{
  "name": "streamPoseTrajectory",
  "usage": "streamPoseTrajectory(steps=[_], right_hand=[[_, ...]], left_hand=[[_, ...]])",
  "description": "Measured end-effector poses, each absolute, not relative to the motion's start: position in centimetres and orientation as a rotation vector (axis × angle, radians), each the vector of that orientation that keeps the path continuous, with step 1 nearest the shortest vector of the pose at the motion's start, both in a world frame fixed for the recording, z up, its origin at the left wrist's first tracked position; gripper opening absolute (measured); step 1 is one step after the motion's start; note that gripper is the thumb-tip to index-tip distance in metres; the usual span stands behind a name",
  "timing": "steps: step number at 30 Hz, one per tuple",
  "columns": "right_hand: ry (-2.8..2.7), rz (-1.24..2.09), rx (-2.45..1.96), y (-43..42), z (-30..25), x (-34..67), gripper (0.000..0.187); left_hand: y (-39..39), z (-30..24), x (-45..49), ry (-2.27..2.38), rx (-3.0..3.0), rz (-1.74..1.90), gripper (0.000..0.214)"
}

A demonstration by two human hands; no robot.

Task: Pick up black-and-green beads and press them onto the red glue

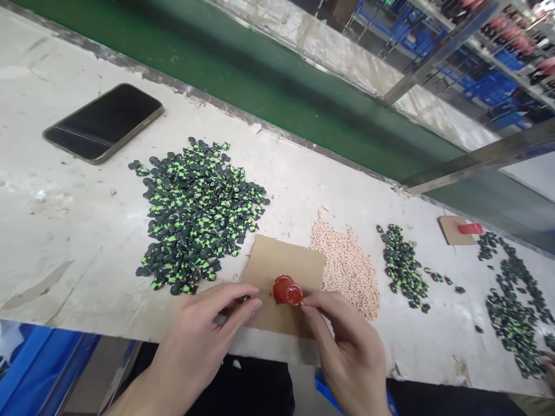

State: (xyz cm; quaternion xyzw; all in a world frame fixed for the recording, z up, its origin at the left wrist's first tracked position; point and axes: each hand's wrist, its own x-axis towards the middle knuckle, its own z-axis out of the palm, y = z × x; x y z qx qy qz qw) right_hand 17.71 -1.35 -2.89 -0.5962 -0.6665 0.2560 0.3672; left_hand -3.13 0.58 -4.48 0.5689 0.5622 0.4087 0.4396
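A square of brown cardboard (284, 257) lies on the work table in front of me, with two overlapping round red caps or shallow dishes (282, 287) on it, glossy inside. My left hand (212, 326) is left of them, thumb and forefinger pinched round a small dark piece, mostly hidden. My right hand (342, 341) has its thumb and forefinger pinched at the right rim of the red dishes; whatever is between the tips is too small to name. Beyond my left hand spreads a pile of small black-and-green pieces (199, 214). Tiny pale pink beads (347, 266) lie right of the cardboard.
A phone (104, 121) lies at the far left. Smaller black-and-green piles (401, 266) sit farther right, near another cardboard piece (453, 231) with a red item (470, 228). A green strip (260, 104) and metal posts run behind the table. Another person's hand (548, 364) shows at the right edge.
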Motion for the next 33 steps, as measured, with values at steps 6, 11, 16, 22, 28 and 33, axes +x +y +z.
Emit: streamPoseTrajectory(steps=[6,11,16,22,28,33], right_hand=[[-1.717,0.678,-1.546,-1.5,-3.2,17.8,0.019],[-1.699,0.697,-1.551,-1.6,-3.0,17.8,0.019],[-1.492,0.846,-1.548,-1.8,-2.0,18.1,0.015],[-1.187,1.141,-1.384,-2.5,-0.8,18.0,0.008],[-1.234,1.143,-1.391,-3.0,-0.1,17.9,0.018],[-1.288,1.116,-1.397,-3.1,-0.2,17.8,0.022]], left_hand=[[0.5,-4.0,-3.5,1.408,1.453,1.034,0.016],[0.1,-3.5,-3.5,1.385,1.271,1.011,0.022],[0.7,-1.6,-2.5,1.248,0.925,0.996,0.018],[0.4,-1.6,-0.2,0.885,0.422,0.807,0.005],[-0.3,-2.2,0.4,0.816,0.319,0.772,0.011],[-0.6,-2.2,0.4,0.816,0.399,0.795,0.005]])
